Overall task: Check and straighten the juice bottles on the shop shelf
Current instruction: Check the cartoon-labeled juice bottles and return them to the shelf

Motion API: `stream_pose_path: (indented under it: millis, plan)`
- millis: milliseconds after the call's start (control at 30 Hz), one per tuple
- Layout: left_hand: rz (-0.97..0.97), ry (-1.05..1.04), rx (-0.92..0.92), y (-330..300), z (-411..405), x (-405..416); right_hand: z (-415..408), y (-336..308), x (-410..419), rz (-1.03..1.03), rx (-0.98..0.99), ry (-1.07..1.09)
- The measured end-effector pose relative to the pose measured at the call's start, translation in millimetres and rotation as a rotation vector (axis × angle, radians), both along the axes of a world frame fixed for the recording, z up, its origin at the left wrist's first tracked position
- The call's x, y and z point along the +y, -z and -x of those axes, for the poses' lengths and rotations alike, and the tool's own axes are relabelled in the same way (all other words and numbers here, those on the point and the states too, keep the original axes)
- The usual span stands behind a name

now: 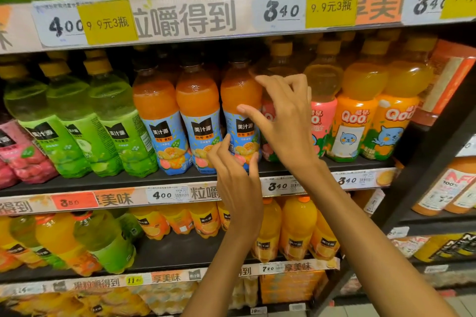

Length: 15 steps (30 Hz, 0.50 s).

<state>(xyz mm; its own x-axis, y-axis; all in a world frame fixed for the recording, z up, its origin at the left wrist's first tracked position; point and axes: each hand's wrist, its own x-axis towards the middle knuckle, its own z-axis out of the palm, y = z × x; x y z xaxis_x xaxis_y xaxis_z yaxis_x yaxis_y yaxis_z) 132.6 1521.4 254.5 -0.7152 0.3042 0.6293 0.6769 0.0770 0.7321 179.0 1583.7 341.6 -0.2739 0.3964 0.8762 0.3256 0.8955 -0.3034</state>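
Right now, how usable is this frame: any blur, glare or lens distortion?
Head view: wide-angle bending curves the shelf edge and leans the outer bottles; the top row and far corners are soft; small highlights glint on the orange bottle shoulders; both hands, left and right, are fairly sharp.

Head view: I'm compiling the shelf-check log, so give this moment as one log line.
step: straightening | target: orange bottle | left hand: at its label, open | right hand: at its shoulder, open | grip: none clear

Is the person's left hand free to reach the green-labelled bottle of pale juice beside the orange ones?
Probably yes. The left hand hovers at the blue-labelled orange juice bottle, and the green-labelled bottle of pale juice stands in the front row further left, with nothing in front of it.
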Motion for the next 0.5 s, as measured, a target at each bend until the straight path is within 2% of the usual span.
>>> stream_pose_path:
  millis: [133, 233, 333, 400, 500]
  plan:
    - [0.039, -0.023, 0.054, -0.3, 3.2, 2.3, 7.2, 2.2, 0.6, -0.062, -0.003, 0.096]
    - [0.045, -0.024, 0.074, -0.6, 3.3, 2.0, 6.2, 0.2, -0.3, -0.067, -0.007, 0.090]
    - [0.031, -0.023, 0.089, -0.6, 2.7, 1.0, -1.6, -5.4, 0.5, -0.036, 0.105, 0.085]
    - [0.018, -0.020, 0.084, 0.3, 0.3, -0.2, -7.4, -11.4, 4.8, -0.019, 0.174, 0.214]
    - [-0.003, -0.011, 0.064, 2.1, -7.0, -2.7, -12.6, -17.0, 13.5, -0.048, 0.075, 0.409]
